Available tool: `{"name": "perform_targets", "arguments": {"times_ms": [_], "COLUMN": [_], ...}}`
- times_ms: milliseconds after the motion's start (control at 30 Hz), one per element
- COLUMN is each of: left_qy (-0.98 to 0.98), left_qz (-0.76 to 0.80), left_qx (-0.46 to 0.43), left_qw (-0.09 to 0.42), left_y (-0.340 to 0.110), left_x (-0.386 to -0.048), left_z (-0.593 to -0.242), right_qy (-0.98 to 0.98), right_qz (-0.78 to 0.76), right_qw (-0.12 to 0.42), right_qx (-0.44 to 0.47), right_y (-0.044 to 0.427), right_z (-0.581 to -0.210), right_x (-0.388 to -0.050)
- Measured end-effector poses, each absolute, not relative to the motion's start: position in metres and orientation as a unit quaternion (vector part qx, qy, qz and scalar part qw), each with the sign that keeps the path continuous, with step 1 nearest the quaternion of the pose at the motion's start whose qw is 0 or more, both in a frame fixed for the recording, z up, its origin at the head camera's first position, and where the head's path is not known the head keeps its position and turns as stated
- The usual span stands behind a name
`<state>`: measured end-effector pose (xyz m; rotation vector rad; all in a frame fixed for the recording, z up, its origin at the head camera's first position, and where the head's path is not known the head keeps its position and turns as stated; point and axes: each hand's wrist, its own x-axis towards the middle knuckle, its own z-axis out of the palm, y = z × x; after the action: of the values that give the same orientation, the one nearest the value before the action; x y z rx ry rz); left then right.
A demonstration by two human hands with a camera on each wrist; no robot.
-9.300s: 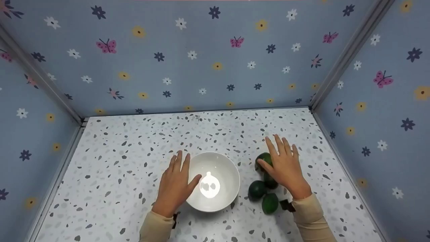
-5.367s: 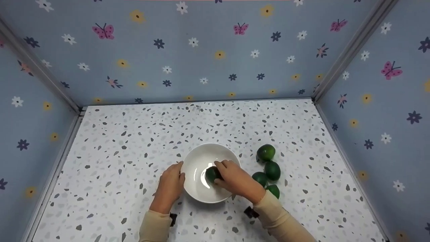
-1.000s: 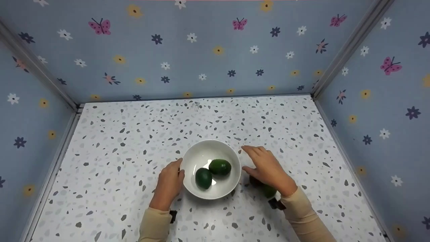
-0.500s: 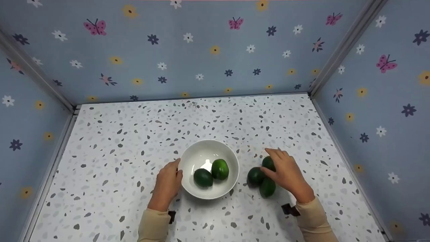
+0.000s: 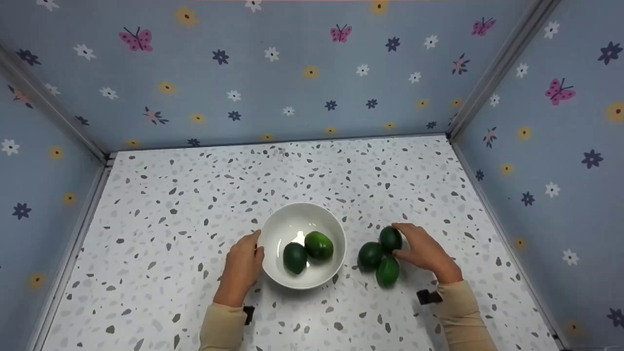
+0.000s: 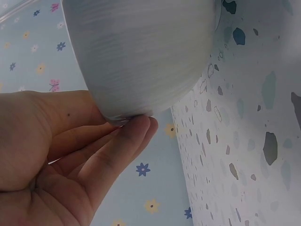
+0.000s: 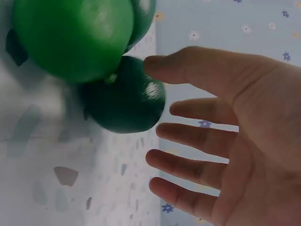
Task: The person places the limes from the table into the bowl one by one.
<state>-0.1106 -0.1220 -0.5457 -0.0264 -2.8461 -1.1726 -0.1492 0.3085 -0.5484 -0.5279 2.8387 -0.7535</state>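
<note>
A white bowl [image 5: 302, 280] stands on the speckled table with two glossy green oval fruits in it, one darker [image 5: 295, 258], one brighter [image 5: 319, 245]. My left hand [image 5: 241, 268] holds the bowl's left side near the rim; in the left wrist view, fingers [image 6: 134, 132] lie against its outer wall. Three more green fruits sit clustered right of the bowl. My right hand [image 5: 426, 251] is at the farthest of them, a dark green fruit [image 5: 390, 239], thumb and fingertips spread around its right side. In the right wrist view the fingers [image 7: 188, 167] are nearly straight, the thumb close against this fruit [image 7: 127, 101].
Two other green fruits, a dark one [image 5: 371, 255] and a brighter one [image 5: 388, 271], touch or nearly touch the fruit by my right hand. Blue walls [image 5: 287, 73] with flowers and butterflies enclose the table [image 5: 195, 195] at the back and both sides.
Two fruits have moved from the right-hand cluster into the bowl since the earliest frame. My right hand has gone from beside the bowl to the farthest remaining fruit. The left hand stays on the bowl.
</note>
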Motion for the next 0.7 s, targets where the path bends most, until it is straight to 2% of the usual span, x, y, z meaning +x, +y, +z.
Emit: {"name": "perform_targets", "arguments": {"times_ms": [133,267,700], "left_qy": [-0.925,-0.926,-0.926], "left_qz": [-0.379,-0.377,-0.378], "left_qx": [-0.003,-0.002,0.006], "left_qw": [0.024,0.022,0.013], "left_y": [-0.122,-0.122,-0.121], "left_x": [-0.111,-0.111,-0.111], "left_z": [-0.545,-0.544,-0.543], "right_qy": [0.938,0.932,0.929], "right_qz": [-0.267,-0.278,-0.301], "right_qw": [0.114,0.127,0.122], "right_qx": [-0.190,-0.195,-0.177], "right_y": [0.314,0.316,0.319], "right_z": [-0.556,-0.561,-0.565], "right_x": [-0.154,-0.159,-0.166]}}
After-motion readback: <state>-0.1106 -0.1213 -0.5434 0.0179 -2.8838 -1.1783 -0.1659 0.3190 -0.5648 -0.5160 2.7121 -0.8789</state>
